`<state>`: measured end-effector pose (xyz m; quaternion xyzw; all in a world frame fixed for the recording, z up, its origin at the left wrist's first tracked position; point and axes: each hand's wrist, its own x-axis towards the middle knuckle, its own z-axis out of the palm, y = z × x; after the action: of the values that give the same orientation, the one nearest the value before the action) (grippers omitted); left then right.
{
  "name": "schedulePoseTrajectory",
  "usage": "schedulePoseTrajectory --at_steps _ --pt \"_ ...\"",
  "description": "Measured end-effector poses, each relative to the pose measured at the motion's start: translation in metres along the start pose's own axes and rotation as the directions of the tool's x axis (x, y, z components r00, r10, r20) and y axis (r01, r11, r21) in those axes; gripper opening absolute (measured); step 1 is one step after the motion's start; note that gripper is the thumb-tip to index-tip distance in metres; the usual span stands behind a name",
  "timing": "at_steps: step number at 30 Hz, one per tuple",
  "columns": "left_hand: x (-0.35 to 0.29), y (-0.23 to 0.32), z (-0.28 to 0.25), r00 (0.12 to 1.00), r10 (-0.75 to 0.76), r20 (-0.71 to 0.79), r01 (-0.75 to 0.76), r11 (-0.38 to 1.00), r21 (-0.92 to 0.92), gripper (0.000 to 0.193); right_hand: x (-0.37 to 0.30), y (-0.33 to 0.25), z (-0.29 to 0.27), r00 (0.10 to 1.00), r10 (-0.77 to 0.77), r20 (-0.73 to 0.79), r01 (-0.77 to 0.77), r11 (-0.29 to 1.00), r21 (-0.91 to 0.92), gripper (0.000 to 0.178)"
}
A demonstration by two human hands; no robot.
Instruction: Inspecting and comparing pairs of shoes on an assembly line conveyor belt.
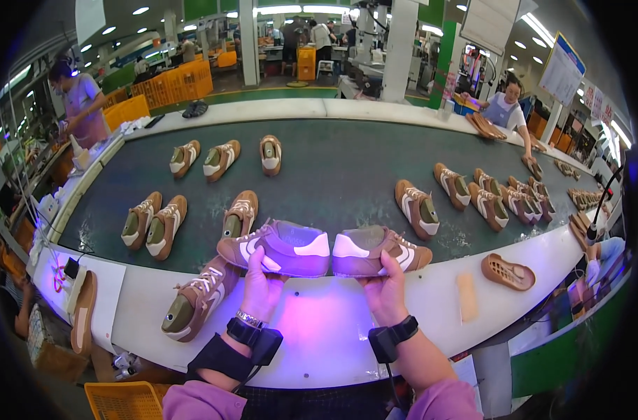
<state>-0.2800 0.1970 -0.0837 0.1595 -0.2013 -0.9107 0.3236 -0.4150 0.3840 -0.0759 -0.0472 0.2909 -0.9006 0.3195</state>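
My left hand [261,288] grips a brown sneaker [282,250] with a white side stripe and a white heel patch. A matching sneaker [376,250] is held up by my right hand [387,288], its toe to the right. The two heels face each other, almost touching, above the white table edge [326,343]. Purple light falls on the left shoe and on the table below. Left of my left hand, another sneaker [201,297] rests on the white surface, heel toward me. One more sneaker [242,212] stands just behind the left shoe.
Several sneakers [166,227] stand on the green belt [333,168] at left, more [488,204] at right. A loose sole [508,273] and tan strip [467,297] lie right; another sole [83,313] left. Co-workers [504,108] stand at the far right and left. An orange crate [123,400] sits low left.
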Motion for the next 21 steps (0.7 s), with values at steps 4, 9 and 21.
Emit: schedulePoseTrajectory --at_steps 4,9,21 --pt "0.0 -0.001 0.001 1.0 0.003 -0.001 -0.003 1.0 0.015 0.042 -0.002 0.002 0.004 1.0 -0.022 -0.013 0.022 1.0 -0.01 0.043" --pt "0.005 -0.003 -0.004 1.0 0.016 -0.005 -0.016 0.999 0.041 0.047 -0.003 0.001 0.005 1.0 0.019 0.014 -0.019 1.0 0.008 0.043" --pt "0.004 -0.006 0.004 0.999 0.014 -0.032 -0.012 0.998 0.055 0.04 -0.001 0.006 0.002 1.0 -0.016 0.013 0.015 0.999 0.041 0.042"
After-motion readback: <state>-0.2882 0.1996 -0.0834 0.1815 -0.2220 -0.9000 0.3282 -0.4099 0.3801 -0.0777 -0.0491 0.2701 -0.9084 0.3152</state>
